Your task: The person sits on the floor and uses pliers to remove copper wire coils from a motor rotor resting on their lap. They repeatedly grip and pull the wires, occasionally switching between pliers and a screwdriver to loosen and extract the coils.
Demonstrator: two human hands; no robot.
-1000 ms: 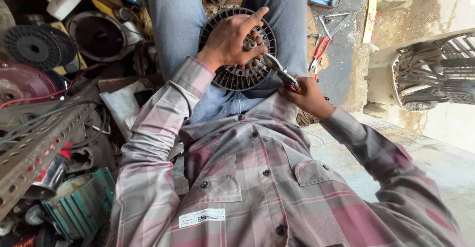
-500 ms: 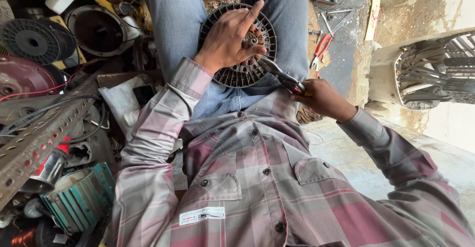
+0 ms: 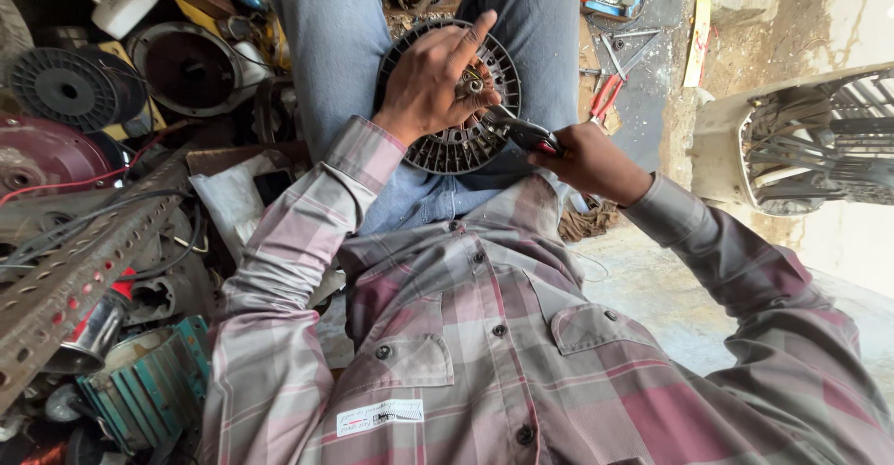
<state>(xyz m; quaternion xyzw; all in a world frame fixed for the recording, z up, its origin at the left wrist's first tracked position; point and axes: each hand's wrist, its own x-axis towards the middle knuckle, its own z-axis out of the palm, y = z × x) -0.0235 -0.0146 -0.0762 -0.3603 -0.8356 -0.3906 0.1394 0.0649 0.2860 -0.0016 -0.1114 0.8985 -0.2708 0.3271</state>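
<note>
Metal pliers [image 3: 521,132] in right-hand grip [image 3: 582,160]

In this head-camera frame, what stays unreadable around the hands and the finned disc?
- Head view: hub of the round dark finned metal disc, covered by the left hand.
- Tip of the dark-handled pliers, too small; handles buried in the right hand.
- Pale slatted plastic housing, cut by the right edge.
</note>
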